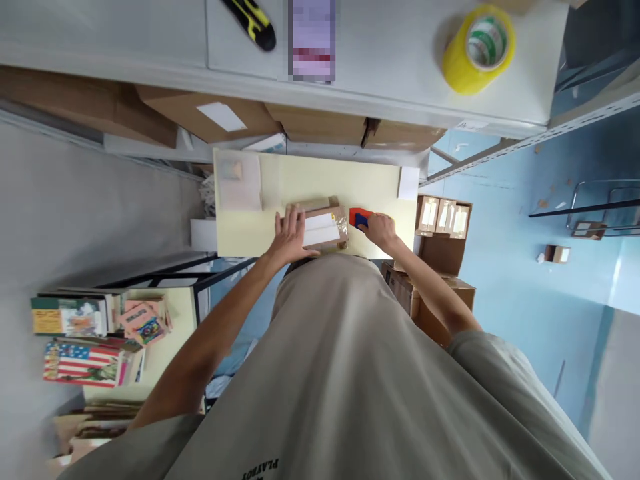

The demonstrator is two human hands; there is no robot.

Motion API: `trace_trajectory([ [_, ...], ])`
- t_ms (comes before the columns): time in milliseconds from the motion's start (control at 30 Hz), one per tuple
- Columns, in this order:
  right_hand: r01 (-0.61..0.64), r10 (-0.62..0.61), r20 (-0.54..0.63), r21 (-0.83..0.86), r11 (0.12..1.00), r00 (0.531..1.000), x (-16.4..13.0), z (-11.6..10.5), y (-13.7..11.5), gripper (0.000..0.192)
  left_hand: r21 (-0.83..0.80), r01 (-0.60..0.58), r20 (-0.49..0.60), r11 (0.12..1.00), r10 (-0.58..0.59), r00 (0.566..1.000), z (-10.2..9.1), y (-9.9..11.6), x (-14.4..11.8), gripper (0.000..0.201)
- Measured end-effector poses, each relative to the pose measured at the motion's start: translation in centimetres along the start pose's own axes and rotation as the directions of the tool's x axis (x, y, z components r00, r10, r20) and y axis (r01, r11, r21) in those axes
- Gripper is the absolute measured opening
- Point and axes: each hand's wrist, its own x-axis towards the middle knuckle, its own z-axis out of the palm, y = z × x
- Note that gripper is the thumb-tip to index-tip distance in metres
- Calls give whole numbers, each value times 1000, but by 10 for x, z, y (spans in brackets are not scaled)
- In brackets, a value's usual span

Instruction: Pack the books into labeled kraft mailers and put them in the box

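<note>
A small brown cardboard parcel [323, 223] with a white label lies on a pale yellow table [320, 180] far below me. My left hand [290, 233] rests flat on the parcel's left end, fingers spread. My right hand [381, 230] grips a red and blue tape dispenser [360, 217] right beside the parcel's right end. A clear plastic bag [240, 181] lies at the table's left side.
A grey shelf close to the camera carries a yellow tape roll [479, 48] and a black and yellow cutter [253, 23]. Cardboard boxes [443, 230] stand right of the table on a blue floor. Books and magazines [95, 343] are stacked at the left.
</note>
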Motion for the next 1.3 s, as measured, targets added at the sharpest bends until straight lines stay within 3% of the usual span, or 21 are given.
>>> trace_trajectory([
  [100,-46,57,-106,106,993,993,-17,-29,11,53,-12,-157,-109,988,154,982,-21,39,25,133],
  [200,-33,83,-272,184,982,959,-28,-77,18,58,9,-384,-259,923,373,891,-54,89,68,124],
  [300,41,72,-470,227,973,880,-26,-134,23,57,62,-512,-388,857,494,778,-96,136,114,120],
  [400,134,34,-627,220,966,779,-10,-190,26,55,95,-524,-487,847,499,717,-138,163,156,114],
  [500,187,-16,-703,168,968,711,13,-235,21,54,87,-495,-549,864,456,700,-170,171,190,111],
  [600,154,-32,-694,115,981,720,35,-263,8,48,58,-483,-565,874,427,706,-183,168,207,109],
  [667,115,-29,-654,90,989,756,47,-273,-2,46,35,-486,-560,873,420,714,-181,164,204,109],
  [767,69,-18,-626,57,996,780,57,-278,-9,53,-35,-468,-538,883,378,753,-160,149,182,107],
  [867,40,-24,-683,7,999,730,57,-265,-2,67,-171,-362,-505,917,234,831,-124,111,145,103],
  [967,78,-56,-713,-3,997,699,49,-216,9,75,-323,-93,-488,942,-82,869,-79,53,92,98],
  [1033,154,-78,-660,58,986,747,40,-162,10,74,-401,161,-442,902,-344,828,-51,18,49,89],
  [1067,189,-91,-597,103,977,797,35,-131,8,73,-419,294,-386,859,-462,798,-39,4,28,82],
  [1167,198,-141,-235,240,950,962,19,-41,-11,67,-390,560,-164,730,-654,738,-13,-12,-21,54],
  [1233,194,-189,-48,299,934,981,12,2,-28,58,-373,609,-68,700,-676,734,-2,-5,-34,41],
  [1300,171,-182,6,312,935,983,11,29,-43,54,-389,633,-54,670,-702,710,7,6,-32,38],
])
